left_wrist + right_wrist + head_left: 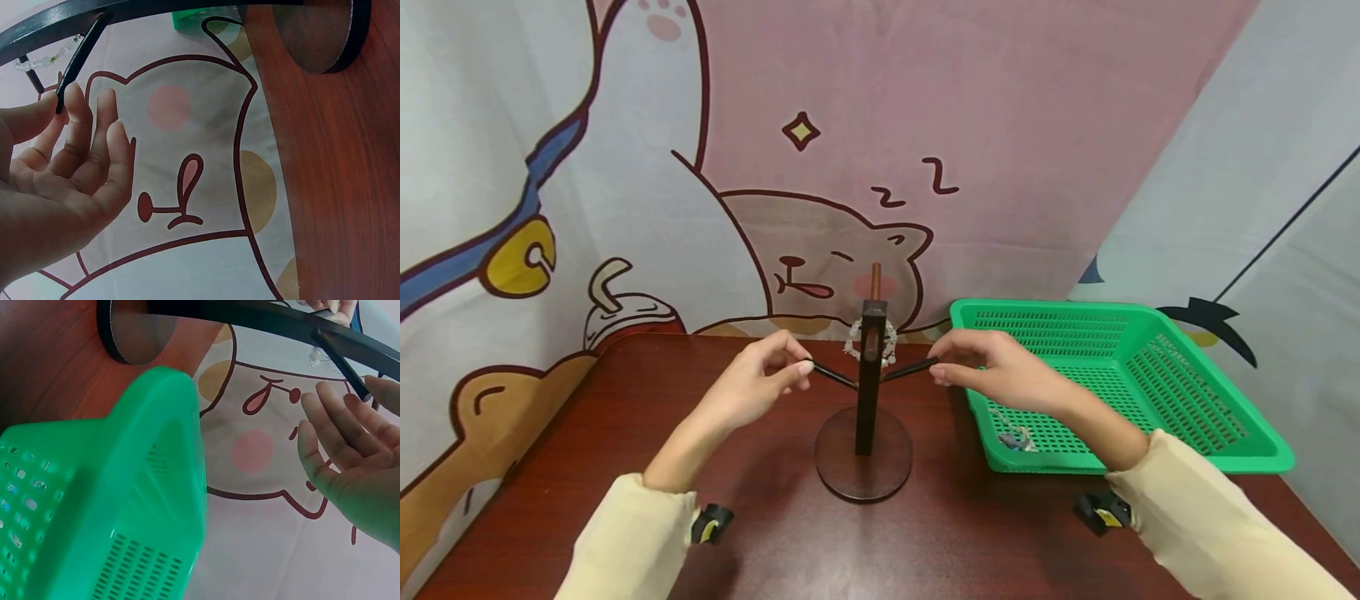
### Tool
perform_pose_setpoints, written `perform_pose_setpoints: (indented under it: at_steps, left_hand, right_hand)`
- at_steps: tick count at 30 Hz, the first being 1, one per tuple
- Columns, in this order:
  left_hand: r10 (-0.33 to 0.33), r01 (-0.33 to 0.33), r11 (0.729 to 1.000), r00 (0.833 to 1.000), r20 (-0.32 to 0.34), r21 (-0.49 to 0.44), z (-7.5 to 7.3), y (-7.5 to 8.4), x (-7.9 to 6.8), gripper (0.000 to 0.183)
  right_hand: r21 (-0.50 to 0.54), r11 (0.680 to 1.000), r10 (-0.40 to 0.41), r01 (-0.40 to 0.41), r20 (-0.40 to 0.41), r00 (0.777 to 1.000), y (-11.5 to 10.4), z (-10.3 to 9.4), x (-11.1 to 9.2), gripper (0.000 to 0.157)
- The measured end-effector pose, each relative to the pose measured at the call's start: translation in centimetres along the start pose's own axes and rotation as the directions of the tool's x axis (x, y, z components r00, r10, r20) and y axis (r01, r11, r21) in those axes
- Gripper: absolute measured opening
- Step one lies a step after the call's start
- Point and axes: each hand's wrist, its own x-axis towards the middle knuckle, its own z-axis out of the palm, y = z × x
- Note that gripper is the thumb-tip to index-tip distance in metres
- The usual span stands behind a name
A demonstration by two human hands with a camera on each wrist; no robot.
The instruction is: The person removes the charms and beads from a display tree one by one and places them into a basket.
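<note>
While both hands — left hand (pixel 758 385), right hand (pixel 992 372) — pinched the stand (pixel 867 392)'s side pegs, fingers clamped, uneven pulling risked tipping it — spilling its bracelet (pixel 871 342)

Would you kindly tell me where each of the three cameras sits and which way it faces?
Head: worn on the head, looking forward and down at the dark stand, green basket and table; both forearms, left hand and right hand show.
Left wrist: at the left wrist, looking past the palm at the stand's peg and bead bracelet.
Right wrist: at the right wrist, looking across the basket toward the stand's other peg.
Shared: both wrist views show the stand's round base.
</note>
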Motion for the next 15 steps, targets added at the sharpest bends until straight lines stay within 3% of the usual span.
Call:
perform_pose_setpoints:
  at_steps: [15]
  left_hand:
    - [-0.051, 0.055, 0.996, 0.997, -0.050, 0.076, 0.22, 0.52, -0.17, 0.003]
  right_hand:
    - [-0.062, 0.997, -0.046, 0.046, 0.004, 0.999, 0.31, 0.35, 0.43, 0.011]
